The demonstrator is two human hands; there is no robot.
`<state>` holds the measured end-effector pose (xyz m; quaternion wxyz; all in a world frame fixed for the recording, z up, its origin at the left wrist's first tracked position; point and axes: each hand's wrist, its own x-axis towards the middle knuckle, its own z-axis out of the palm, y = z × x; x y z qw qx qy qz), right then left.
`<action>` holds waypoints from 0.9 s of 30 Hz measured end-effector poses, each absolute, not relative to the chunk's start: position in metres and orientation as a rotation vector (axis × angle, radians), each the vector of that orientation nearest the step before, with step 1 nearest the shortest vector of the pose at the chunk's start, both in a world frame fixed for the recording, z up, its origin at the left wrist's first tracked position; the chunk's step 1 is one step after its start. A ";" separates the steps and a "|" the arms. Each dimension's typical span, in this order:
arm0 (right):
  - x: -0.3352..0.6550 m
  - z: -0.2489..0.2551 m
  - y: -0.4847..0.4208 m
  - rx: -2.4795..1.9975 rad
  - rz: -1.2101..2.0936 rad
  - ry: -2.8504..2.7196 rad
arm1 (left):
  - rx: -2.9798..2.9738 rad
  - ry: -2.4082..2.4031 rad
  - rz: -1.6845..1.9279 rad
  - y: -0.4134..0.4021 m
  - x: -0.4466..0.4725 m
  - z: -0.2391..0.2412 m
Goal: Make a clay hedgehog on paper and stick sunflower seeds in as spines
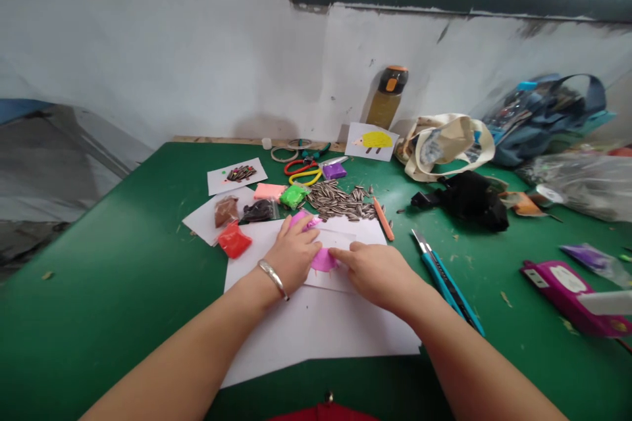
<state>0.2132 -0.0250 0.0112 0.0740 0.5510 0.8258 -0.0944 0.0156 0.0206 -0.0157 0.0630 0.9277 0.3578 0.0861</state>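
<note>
My left hand [295, 251], with a silver bangle on the wrist, rests on a white card [330, 237] and presses down on a flat pink lump of clay [323, 260]. My right hand [376, 272] lies beside it, fingers curled, its fingertips touching the same pink clay from the right. More pink clay [299, 218] shows just beyond the left hand's fingers. Both hands work over large white paper sheets [316, 329] on the green table [123, 263].
A pile of striped sunflower seeds [340, 200] lies past the hands, with small bags of coloured clay [294, 196], scissors [302, 171], an orange pencil [383, 218] and two blue utility knives [444, 276]. Bags, a bottle [388, 97] and a hedgehog drawing [371, 141] stand by the wall.
</note>
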 end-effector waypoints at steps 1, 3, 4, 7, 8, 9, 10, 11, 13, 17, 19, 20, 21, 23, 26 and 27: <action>0.215 0.012 -0.025 1.663 -0.280 2.472 | 2.804 1.078 0.263 0.021 0.016 -0.016; 0.218 0.012 -0.025 1.666 -0.282 2.465 | 2.809 1.073 0.272 0.021 0.015 -0.017; 0.219 0.013 -0.026 1.664 -0.283 2.467 | 2.811 1.070 0.280 0.021 0.015 -0.017; 0.214 0.013 -0.026 1.661 -0.260 2.497 | 2.813 1.068 0.305 0.022 0.015 -0.019; 0.212 0.012 -0.026 1.659 -0.251 2.505 | 2.813 1.068 0.312 0.022 0.015 -0.019; 0.211 0.012 -0.026 1.652 -0.246 2.506 | 2.811 1.069 0.316 0.022 0.015 -0.019; 0.210 0.012 -0.026 1.641 -0.250 2.501 | 2.808 1.069 0.315 0.022 0.015 -0.019; 0.211 0.012 -0.026 1.631 -0.258 2.490 | 2.805 1.067 0.311 0.022 0.015 -0.018; 0.215 0.013 -0.026 1.623 -0.281 2.461 | 2.797 1.064 0.290 0.021 0.015 -0.017; 0.225 0.017 -0.026 1.629 -0.326 2.435 | 2.792 1.067 0.280 0.020 0.015 -0.016; 0.226 0.020 -0.027 1.636 -0.333 2.441 | 2.796 1.067 0.301 0.020 0.016 -0.016; 0.224 0.020 -0.027 1.638 -0.326 2.454 | 2.796 1.065 0.309 0.021 0.016 -0.016; 0.222 0.020 -0.027 1.636 -0.316 2.471 | 2.795 1.064 0.311 0.021 0.016 -0.016; 0.218 0.020 -0.028 1.618 -0.300 2.502 | 2.794 1.063 0.305 0.021 0.016 -0.016; 0.218 0.018 -0.028 1.602 -0.300 2.489 | 2.800 1.065 0.285 0.021 0.016 -0.015; 0.219 0.017 -0.028 1.611 -0.305 2.474 | 2.802 1.067 0.278 0.021 0.016 -0.015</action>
